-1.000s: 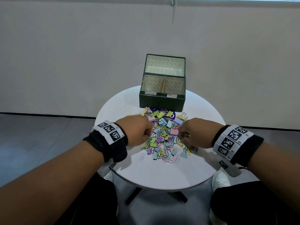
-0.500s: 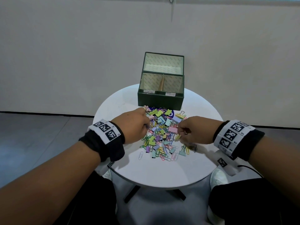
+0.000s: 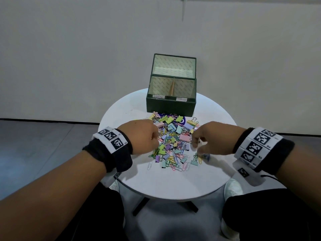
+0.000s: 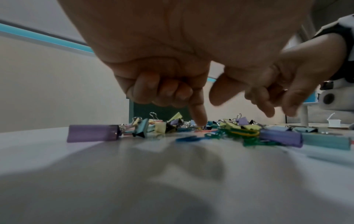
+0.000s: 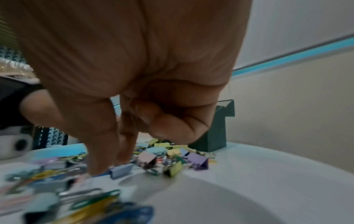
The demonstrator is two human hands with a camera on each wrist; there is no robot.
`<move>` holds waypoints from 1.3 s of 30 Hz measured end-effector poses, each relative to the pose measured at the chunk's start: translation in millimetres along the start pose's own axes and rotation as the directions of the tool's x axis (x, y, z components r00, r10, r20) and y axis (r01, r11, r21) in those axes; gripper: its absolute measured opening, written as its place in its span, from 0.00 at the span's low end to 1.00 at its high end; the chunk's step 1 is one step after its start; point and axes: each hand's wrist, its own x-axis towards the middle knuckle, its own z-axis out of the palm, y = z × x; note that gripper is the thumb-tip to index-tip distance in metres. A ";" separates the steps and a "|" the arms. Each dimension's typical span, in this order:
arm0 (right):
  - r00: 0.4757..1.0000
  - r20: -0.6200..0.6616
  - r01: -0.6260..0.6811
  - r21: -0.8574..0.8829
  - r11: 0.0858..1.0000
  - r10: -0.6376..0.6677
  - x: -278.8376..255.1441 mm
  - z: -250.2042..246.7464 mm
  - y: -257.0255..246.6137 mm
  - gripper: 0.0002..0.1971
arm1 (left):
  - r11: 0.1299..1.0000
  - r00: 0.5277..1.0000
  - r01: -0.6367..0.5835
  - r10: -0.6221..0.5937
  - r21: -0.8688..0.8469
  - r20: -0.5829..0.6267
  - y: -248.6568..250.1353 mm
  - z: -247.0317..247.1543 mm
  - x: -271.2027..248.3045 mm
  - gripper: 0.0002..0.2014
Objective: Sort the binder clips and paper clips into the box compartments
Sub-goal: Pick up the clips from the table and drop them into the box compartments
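A heap of pastel binder clips and coloured paper clips [image 3: 173,143] lies on the round white table [image 3: 173,181]. Behind it stands the dark green box [image 3: 171,105], with two labelled front compartments split by a divider and a raised rear one. My left hand [image 3: 154,136] is at the heap's left edge. In the left wrist view its index fingertip [image 4: 200,124] touches the clips, the thumb stands apart and the other fingers are curled in. My right hand [image 3: 196,145] hangs over the heap's right side. Its thumb and fingers point down beside a blue binder clip [image 5: 122,169] and grip nothing I can see.
The box [image 5: 216,136] stands close behind the heap, near the table's far edge. Bare tabletop lies between the heap and the near rim. My knees and white shoes [image 3: 232,188] are under the table. A plain wall is behind.
My right hand's fingers have uncurled and now spread downward over the clips. The left hand has stayed at the heap's left edge.
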 end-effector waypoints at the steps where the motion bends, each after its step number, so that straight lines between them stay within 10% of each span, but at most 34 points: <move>1: 0.998 0.056 0.005 -0.014 1.000 -0.004 -1.3 2.6 -3.6 0.09 | 1.000 1.000 -0.006 0.005 0.028 0.022 -0.6 1.6 -0.4 0.12; 12: 0.996 0.088 0.009 -0.066 0.998 -0.003 12.4 21.3 -9.0 0.07 | 0.996 0.997 -0.075 0.075 0.052 -0.006 -1.0 3.7 4.2 0.08; 25: 0.989 0.148 -0.073 0.360 0.930 0.020 21.5 -14.7 23.3 0.11 | 0.999 0.990 -0.021 0.027 0.044 -0.137 -10.3 13.4 12.5 0.04; 34: 0.991 0.107 -0.059 -0.148 0.987 0.075 6.7 6.6 -6.8 0.10 | 0.996 0.990 -0.030 0.041 0.081 -0.137 -7.2 12.8 13.3 0.05; 39: 0.988 0.097 -0.109 -0.127 0.986 0.122 3.7 10.7 -2.1 0.10 | 0.995 0.989 -0.036 0.049 0.089 -0.140 -3.6 13.2 15.9 0.05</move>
